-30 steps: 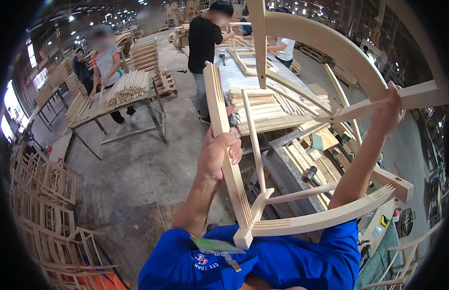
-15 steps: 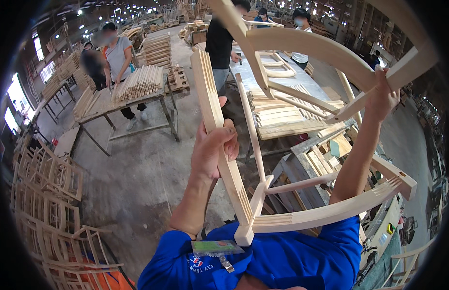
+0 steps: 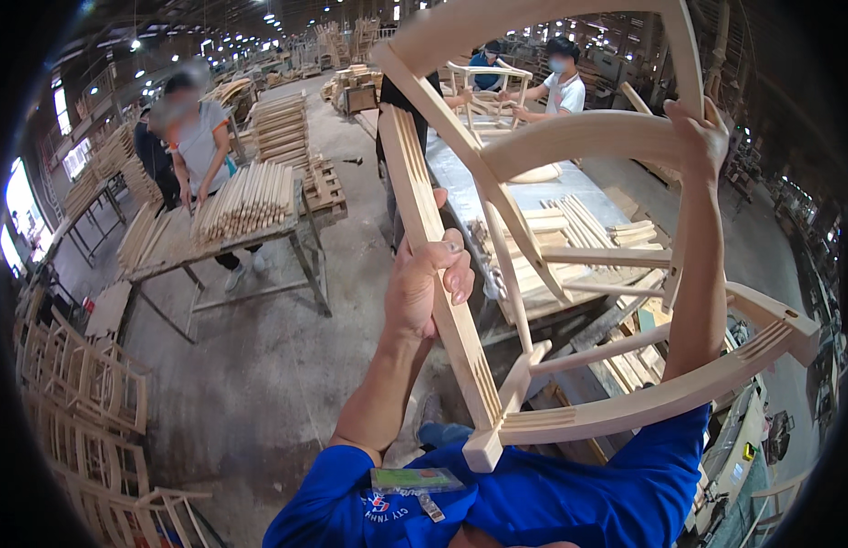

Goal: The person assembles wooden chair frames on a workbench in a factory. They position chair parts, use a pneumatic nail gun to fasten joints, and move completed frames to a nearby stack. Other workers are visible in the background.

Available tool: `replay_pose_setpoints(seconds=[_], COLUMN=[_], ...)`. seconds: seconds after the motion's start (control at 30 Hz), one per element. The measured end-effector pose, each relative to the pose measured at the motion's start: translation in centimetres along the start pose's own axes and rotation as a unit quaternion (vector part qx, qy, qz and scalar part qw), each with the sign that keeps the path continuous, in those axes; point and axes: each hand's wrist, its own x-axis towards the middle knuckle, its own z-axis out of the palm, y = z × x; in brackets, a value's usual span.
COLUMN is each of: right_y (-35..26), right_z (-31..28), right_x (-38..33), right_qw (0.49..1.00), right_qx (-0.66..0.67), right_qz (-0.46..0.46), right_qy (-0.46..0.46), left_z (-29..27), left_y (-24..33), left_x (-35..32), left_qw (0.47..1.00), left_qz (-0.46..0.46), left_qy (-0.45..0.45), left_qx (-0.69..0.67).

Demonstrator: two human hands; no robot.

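From the head view, a bare wooden chair frame [image 3: 533, 301] is held up in the air in front of the blue-shirted chest, above the concrete floor [image 3: 260, 356]. The left hand [image 3: 429, 283] has its fingers curled tight around the frame's grooved upright rail, and the right hand [image 3: 702, 137] is closed on the curved top rail. Left of the frame stands a work table [image 3: 214, 251] piled with wooden slats [image 3: 246, 201], and stacked frames [image 3: 77, 393] sit further left.

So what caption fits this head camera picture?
Left hand and right hand lift a pale curved wooden chair frame above a grey workshop floor.
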Motion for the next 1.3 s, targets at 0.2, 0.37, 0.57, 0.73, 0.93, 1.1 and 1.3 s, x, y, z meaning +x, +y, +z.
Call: replay_pose_setpoints(seconds=[0.2, 0.37, 0.57, 0.73, 0.93, 1.1, 1.3], right_y=[1.7, 5.5, 12.3, 17.0, 21.2, 24.7, 32.7], right_z=[12.9, 21.5, 28.6, 33.6, 37.9, 41.1, 40.4], right_x=[2.5, 5.0, 6.3, 6.9, 7.8, 8.3, 10.9], right_qw=[0.943, 0.905, 0.884, 0.849, 0.786, 0.747, 0.736], right_qx=[-0.33, -0.411, -0.453, -0.504, -0.581, -0.596, -0.592], right_qz=[0.05, 0.082, 0.024, 0.002, 0.018, 0.128, 0.172], right_qy=[-0.02, -0.071, -0.117, -0.157, -0.212, -0.266, -0.281], left_z=[-7.7, -13.2, -18.8, -24.4, -28.6, -31.0, -32.2], left_y=[1.8, 1.8, 2.5, 3.3, 2.8, 1.3, -3.7], left_x=[9.6, 15.9, 23.2, 30.3, 37.9, 44.2, 50.6], left_qw=[0.997, 0.992, 0.99, 0.988, 0.98, 0.976, 0.961], left_qz=[-0.06, -0.084, -0.089, -0.11, -0.149, -0.165, -0.207], left_qy=[0.049, 0.063, 0.042, 0.023, 0.021, -0.007, -0.018], left_qx=[-0.03, -0.063, -0.101, -0.109, -0.127, -0.143, -0.182])
